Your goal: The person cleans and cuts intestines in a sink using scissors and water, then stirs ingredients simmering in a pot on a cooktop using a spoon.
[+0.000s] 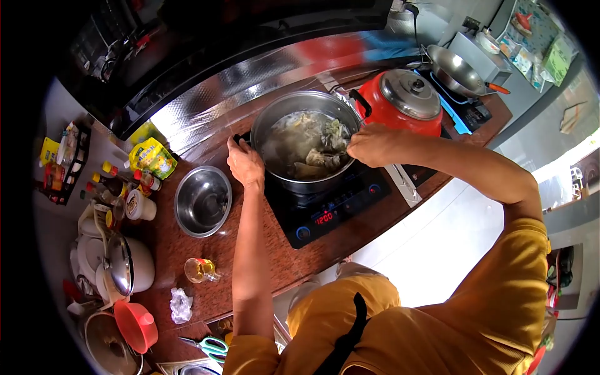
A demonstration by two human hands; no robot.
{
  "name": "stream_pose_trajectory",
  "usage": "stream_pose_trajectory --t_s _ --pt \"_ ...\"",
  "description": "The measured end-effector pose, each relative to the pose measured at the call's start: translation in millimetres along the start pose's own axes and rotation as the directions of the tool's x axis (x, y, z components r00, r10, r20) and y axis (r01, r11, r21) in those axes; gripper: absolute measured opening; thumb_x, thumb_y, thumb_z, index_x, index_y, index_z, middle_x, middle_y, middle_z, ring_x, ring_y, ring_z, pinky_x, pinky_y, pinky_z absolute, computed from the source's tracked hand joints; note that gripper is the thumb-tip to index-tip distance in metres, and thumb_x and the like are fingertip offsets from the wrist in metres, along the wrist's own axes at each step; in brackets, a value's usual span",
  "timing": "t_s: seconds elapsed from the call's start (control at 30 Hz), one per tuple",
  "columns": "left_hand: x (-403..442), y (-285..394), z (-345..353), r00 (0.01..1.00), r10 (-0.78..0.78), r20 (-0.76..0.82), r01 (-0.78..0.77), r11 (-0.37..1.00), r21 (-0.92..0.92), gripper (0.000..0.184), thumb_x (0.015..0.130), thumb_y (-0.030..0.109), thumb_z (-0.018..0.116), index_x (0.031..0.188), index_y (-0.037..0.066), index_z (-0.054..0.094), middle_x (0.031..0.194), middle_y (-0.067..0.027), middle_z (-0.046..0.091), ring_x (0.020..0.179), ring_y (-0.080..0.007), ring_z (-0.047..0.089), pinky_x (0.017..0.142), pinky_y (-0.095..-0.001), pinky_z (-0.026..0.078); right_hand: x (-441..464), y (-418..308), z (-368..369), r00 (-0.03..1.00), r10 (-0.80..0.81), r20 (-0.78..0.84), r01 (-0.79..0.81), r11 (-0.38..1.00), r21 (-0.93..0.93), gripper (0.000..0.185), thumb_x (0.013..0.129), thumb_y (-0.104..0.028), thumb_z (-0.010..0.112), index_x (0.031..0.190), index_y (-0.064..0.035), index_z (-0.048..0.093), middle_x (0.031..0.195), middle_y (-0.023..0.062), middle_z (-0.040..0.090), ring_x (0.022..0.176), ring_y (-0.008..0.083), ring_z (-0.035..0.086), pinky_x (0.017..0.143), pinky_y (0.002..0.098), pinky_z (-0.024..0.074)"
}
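Note:
A steel pot (257, 128) of cloudy, steaming liquid sits on a black induction cooktop (300, 219) with red lit digits. Large pale pieces of food (319, 159) lie in the liquid, mostly toward the right. My left hand (247, 164) is closed at the pot's left side, around its dark handle. Over the right rim, my right hand (369, 147) makes a fist. What it grips is hidden by the fingers; some of the food sits just beside it. A steel bowl (203, 201) stands on the counter left of my left forearm.
Behind my right hand stands a red pot with a steel lid (403, 100); a frying pan (459, 72) is farther right. On the left are seasoning bottles (115, 185), a white cooker (139, 265), a glass cup (200, 270), crumpled plastic (181, 305), a red plastic bowl (135, 326) and scissors (212, 347).

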State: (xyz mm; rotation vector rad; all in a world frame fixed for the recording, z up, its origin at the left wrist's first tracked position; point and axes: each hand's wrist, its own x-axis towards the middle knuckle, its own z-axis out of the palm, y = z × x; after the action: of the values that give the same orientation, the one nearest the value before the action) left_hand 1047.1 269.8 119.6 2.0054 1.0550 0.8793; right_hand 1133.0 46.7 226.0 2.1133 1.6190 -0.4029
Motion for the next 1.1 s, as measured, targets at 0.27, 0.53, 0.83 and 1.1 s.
stream_pose_trajectory --t_s 0.27,0.53,0.83,1.1 --pt "1 -3 2 0.999 0.047 -0.019 -0.049 0.995 -0.086 0.030 0.086 0.018 0.044 0.109 -0.001 0.050 0.090 -0.0248 0.059 0.086 -0.0402 0.056 0.072 -0.0434 0.043 -4 -11 43 0.917 -0.037 -0.397 0.017 0.998 -0.054 0.015 0.074 -0.009 0.048 0.082 -0.0028 0.059 0.072 0.0108 0.061 0.070 0.0266 0.062 0.060 0.0380 0.0493" --pt "3 -9 4 0.996 0.083 -0.029 -0.085 0.995 -0.054 0.028 0.086 0.016 0.044 0.106 -0.002 0.050 0.089 -0.0249 0.059 0.085 -0.0408 0.056 0.072 -0.0435 0.043 41 -31 51 0.875 0.004 -0.485 -0.068 0.991 -0.114 0.019 0.071 -0.008 0.050 0.084 0.0029 0.058 0.061 0.0101 0.060 0.058 0.0233 0.062 0.048 0.0348 0.0486" --pt "2 -5 2 0.998 0.063 -0.020 -0.064 0.997 -0.038 0.028 0.086 0.016 0.044 0.106 -0.002 0.050 0.089 -0.0247 0.059 0.086 -0.0406 0.056 0.072 -0.0437 0.043 49 -39 46 0.910 0.120 -0.398 -0.136 0.991 -0.013 0.015 0.073 -0.009 0.050 0.072 -0.0060 0.064 0.073 0.0095 0.064 0.070 0.0240 0.064 0.056 0.0367 0.0506" --pt "1 -3 2 0.999 0.029 -0.019 -0.029 1.000 -0.006 0.029 0.087 0.018 0.043 0.108 -0.001 0.050 0.090 -0.0245 0.059 0.086 -0.0403 0.056 0.072 -0.0439 0.043 7 -17 20 0.991 0.024 -0.131 -0.011 0.995 0.098 0.016 0.075 -0.009 0.048 0.082 -0.0035 0.061 0.085 0.0133 0.062 0.083 0.0291 0.061 0.067 0.0382 0.0495"
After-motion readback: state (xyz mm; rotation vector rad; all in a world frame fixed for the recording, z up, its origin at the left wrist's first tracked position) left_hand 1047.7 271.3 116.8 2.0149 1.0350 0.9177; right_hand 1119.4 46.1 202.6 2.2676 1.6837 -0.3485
